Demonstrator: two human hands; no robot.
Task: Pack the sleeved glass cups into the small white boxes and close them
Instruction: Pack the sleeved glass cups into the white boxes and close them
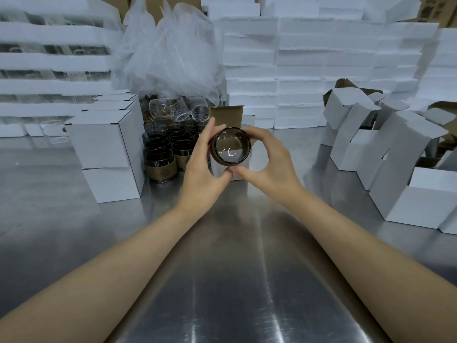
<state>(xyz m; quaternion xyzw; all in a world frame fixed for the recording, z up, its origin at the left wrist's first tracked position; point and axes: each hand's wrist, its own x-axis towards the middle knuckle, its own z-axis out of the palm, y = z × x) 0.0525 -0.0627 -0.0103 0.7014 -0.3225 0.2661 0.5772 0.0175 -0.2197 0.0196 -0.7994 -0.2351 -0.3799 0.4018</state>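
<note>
Head view: we see one glass cup (231, 147) held between both hands over a brushed steel table (222, 280), whose surface is smooth and streaked with reflections. The cup is round, and one circular end faces the camera. Its wall looks dark, and its clear glass face carries small highlights.

The left hand (202, 167) curls round the cup's left side, fingers above and thumb below. The right hand (272, 164) arches round the right side, with its forefinger on the upper rim and its thumb reaching under to meet the left thumb. A gap shows between the right palm and the cup, so the cup sits between the fingertips, not in either palm.

Directly behind and below the grip stands a small white box (241, 169) of cardboard with its brown-lined flap (226, 116) upright. We cannot tell whether the cup touches it.

Left of the grip stands a cluster of sleeved cups (160, 164), dark glass with tan bands, and clear glasses (178, 108) lie on top of it. Further left are closed white boxes (108, 154), stacked. Well to the right are open white boxes (395, 164), flaps raised and interiors not visible. Beyond the grip are crinkled plastic bags (170, 50) and stacked white foam blocks (321, 70).
</note>
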